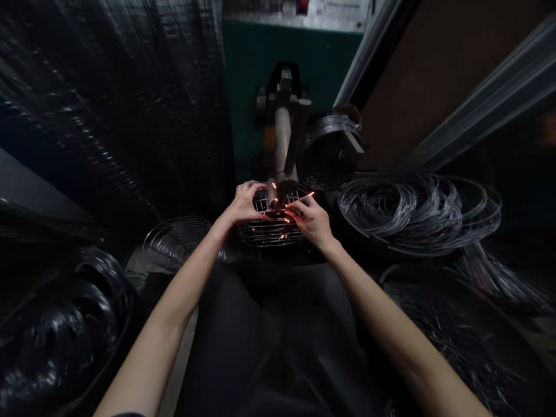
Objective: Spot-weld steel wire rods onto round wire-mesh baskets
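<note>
A round wire basket [273,237] sits under the tip of a spot welder's arm [283,139]. My left hand [247,204] grips the basket's left side, thumb and fingers curved around it. On the other side, my right hand [311,219] is closed in a pinch close to the welder tip. Whatever lies between its fingertips is too small and dark to make out. Orange sparks [284,220] fly around the contact point, between both hands and over the basket. The welder arm hides part of the basket's middle.
Loose wire rings [417,211] lie piled at the right, above a container of short wire pieces [452,330]. A wire coil [332,145] hangs beside the welder. Wire grilles [178,240] lie at the left. Shiny dark coils [65,336] fill the lower left. A green machine body [247,63] stands behind.
</note>
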Demonstrator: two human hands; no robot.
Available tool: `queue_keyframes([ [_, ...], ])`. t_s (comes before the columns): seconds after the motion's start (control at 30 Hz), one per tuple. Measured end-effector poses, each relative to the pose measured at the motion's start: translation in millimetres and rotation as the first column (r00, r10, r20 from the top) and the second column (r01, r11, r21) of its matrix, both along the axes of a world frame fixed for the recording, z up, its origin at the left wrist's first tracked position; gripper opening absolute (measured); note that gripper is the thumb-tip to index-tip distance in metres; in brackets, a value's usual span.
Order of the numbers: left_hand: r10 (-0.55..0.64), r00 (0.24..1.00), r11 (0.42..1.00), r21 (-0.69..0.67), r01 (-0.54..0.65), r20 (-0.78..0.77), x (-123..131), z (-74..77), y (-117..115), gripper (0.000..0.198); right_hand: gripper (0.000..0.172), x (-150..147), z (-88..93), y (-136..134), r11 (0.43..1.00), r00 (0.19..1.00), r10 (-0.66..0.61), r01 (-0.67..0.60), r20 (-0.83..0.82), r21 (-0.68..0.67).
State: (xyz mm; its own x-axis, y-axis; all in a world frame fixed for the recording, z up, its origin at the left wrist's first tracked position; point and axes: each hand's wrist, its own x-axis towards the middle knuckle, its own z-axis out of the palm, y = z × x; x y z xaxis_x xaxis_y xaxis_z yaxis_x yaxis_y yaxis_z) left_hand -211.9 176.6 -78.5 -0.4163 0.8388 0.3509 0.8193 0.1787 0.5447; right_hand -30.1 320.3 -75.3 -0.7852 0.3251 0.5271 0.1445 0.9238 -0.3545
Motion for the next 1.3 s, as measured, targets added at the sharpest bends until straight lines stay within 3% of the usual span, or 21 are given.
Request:
queue_keyframes([
  [0.13, 0.011, 0.999, 1.000, 0.011, -0.011, 0.044, -4, -22.8, -33, 0.124, 0.031, 41, 15.1, -7, 0.981, 0.995, -0.070, 0.056, -0.069, -0.185],
  [0.23, 0.049, 0.989, 0.997, 0.048, -0.056, 0.138, -8, -51.2, -56, 0.133, 0.044, 90, 12.3, -13, 0.954, 0.997, -0.063, 0.071, 0.038, -0.291],
  [0.3, 0.057, 0.974, 0.989, 0.121, -0.085, 0.218, -9, -68.2, -59, 0.134, 0.048, 120, -5.4, -18, 0.961, 0.984, -0.031, 0.077, 0.173, -0.267],
  [0.4, 0.007, 0.920, 0.963, 0.244, -0.112, 0.392, -8, -81.6, -51, 0.136, 0.043, 158, -48.5, -26, 0.962, 0.940, 0.025, 0.070, 0.339, -0.264],
  [0.5, 0.000, 0.855, 0.940, 0.292, -0.177, 0.519, -1, -81.6, -48, 0.139, 0.033, 189, -85.7, -30, 0.930, 0.920, 0.104, 0.044, 0.377, -0.365],
  [0.57, 0.000, 0.858, 0.929, 0.317, -0.189, 0.513, 8, -77.3, -57, 0.138, 0.029, 203, -93.1, -29, 0.888, 0.917, 0.153, 0.036, 0.369, -0.459],
  [0.67, -0.064, 0.921, 0.936, 0.344, -0.079, 0.384, 28, -65.9, -78, 0.128, 0.026, 203, -70.0, -28, 0.839, 0.935, 0.115, 0.090, 0.337, -0.537],
  [0.77, -0.134, 0.973, 0.959, 0.272, 0.080, 0.187, 51, -49.0, -90, 0.110, 0.037, 169, -18.6, -39, 0.801, 0.966, 0.071, 0.093, 0.247, -0.591],
  [0.83, -0.169, 0.983, 0.970, 0.189, 0.154, 0.065, 63, -37.7, -89, 0.101, 0.038, 135, 13.9, -47, 0.739, 0.944, 0.187, 0.047, 0.272, -0.672],
  [0.9, -0.182, 0.983, 0.977, 0.109, 0.183, -0.023, 71, -29.0, -82, 0.093, 0.032, 103, 33.6, -51, 0.674, 0.866, 0.372, -0.003, 0.335, -0.739],
  [0.93, -0.180, 0.982, 0.980, 0.075, 0.183, -0.054, 74, -26.1, -77, 0.090, 0.028, 89, 37.7, -51, 0.680, 0.849, 0.393, -0.009, 0.353, -0.733],
  [1.0, -0.171, 0.982, 0.984, 0.033, 0.174, -0.082, 77, -22.7, -70, 0.085, 0.023, 71, 36.7, -53, 0.786, 0.852, 0.347, -0.037, 0.392, -0.617],
  [1.07, -0.165, 0.983, 0.985, 0.028, 0.168, -0.078, 79, -21.7, -66, 0.084, 0.025, 64, 29.3, -56, 0.926, 0.871, 0.255, -0.095, 0.419, -0.365],
  [1.1, -0.161, 0.985, 0.986, 0.032, 0.164, -0.069, 79, -21.7, -65, 0.084, 0.029, 63, 25.2, -58, 0.964, 0.869, 0.228, -0.139, 0.439, -0.227],
  [1.17, -0.146, 0.988, 0.988, 0.043, 0.148, -0.044, 78, -22.0, -64, 0.086, 0.037, 65, 18.9, -60, 0.974, 0.847, 0.205, -0.227, 0.491, -0.016],
  [1.3, -0.111, 0.994, 0.992, 0.054, 0.111, -0.013, 75, -23.0, -60, 0.087, 0.035, 65, 14.5, -55, 0.929, 0.834, 0.199, -0.328, 0.515, 0.171],
])
